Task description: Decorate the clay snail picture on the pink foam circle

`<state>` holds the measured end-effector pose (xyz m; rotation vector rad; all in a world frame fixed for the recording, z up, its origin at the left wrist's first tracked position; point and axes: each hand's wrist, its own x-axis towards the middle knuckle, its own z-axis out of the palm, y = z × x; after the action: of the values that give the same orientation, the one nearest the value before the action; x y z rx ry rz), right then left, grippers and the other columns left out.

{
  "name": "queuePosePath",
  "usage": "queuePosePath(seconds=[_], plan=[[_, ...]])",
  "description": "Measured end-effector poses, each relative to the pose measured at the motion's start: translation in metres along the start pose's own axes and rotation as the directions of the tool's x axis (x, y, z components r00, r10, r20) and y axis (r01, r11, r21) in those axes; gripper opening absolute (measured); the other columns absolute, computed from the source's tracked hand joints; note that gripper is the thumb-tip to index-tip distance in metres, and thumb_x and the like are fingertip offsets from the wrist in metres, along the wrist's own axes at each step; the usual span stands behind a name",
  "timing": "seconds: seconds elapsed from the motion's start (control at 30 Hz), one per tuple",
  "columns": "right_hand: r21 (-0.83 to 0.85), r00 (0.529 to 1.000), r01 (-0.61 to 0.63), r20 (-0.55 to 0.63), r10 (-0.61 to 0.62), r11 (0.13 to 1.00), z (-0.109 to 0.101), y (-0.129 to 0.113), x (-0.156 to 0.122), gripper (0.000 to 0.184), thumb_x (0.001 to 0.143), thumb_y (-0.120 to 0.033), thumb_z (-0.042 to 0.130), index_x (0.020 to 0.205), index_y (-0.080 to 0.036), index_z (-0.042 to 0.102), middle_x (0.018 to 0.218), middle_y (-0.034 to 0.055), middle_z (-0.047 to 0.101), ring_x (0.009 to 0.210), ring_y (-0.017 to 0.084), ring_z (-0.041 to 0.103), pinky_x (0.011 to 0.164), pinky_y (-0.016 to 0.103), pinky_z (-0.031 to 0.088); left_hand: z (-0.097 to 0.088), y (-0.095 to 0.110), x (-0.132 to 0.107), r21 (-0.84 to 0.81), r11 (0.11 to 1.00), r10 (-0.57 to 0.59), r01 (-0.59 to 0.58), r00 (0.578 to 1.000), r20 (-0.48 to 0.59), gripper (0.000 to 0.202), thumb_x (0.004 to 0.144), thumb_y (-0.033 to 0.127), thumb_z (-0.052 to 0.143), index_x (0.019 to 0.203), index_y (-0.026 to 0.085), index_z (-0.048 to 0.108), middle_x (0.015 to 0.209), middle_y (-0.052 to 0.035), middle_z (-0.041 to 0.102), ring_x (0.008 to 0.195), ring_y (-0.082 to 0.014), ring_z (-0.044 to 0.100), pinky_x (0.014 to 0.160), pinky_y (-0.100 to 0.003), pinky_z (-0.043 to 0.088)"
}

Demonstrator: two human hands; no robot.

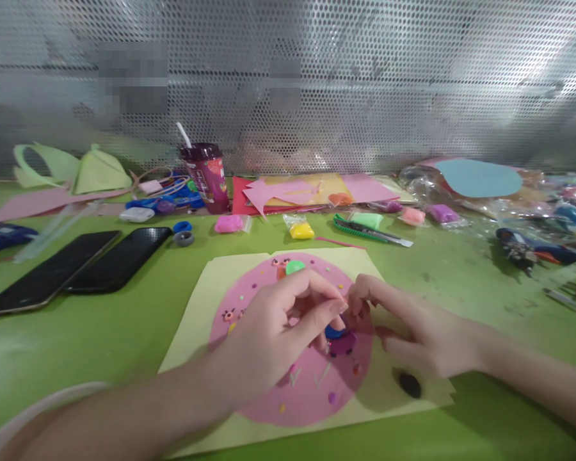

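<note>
Head view, left hand [273, 323], fingers pinched (anything held unclear), right hand [422, 333], fingers curled, thumb apart, fingertips over pink disc [307, 408]

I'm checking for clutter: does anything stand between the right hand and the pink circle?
Nothing visible does. The right hand has its fingertips over the pink circle, next to the left hand; the black blob lies off the circle, on the yellow sheet.
</note>
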<state>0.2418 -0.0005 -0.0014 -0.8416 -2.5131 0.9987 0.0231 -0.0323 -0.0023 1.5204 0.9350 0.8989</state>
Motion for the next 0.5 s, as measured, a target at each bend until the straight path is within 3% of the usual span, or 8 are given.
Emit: queuePosePath(seconds=[0.37,0.5], plan=[[-0.032,1.0,0.028,0.006,-0.027,0.999,-0.0006,0.0002,0.0006,0.035,0.063,-0.005,0.042,0.095,-0.02,0.046,0.089,0.0029,0.054,0.079,0.015,0.054,0.071,0.03,0.049,-0.0009,-0.003,0.0017,-0.009,0.999,0.033,-0.033,0.999,-0.008,0.012,0.09,0.03,0.053,0.084,0.02,0.056,0.076,0.0031,0.063,0.058,-0.0079,0.056,0.058,-0.021,0.045],[-0.151,0.974,0.101,-0.184,-0.129,0.983,-0.0081,-0.0064,0.0029,0.027,0.074,-0.005,0.044,0.095,-0.021,0.048,0.085,0.0013,0.056,0.073,0.014,0.054,0.063,0.026,0.047,-0.0002,-0.0023,0.0013,-0.033,0.999,0.028,-0.028,1.0,-0.013,0.011,0.09,0.029,0.053,0.084,0.02,0.057,0.075,0.0038,0.063,0.057,-0.0069,0.056,0.056,-0.02,0.044]])
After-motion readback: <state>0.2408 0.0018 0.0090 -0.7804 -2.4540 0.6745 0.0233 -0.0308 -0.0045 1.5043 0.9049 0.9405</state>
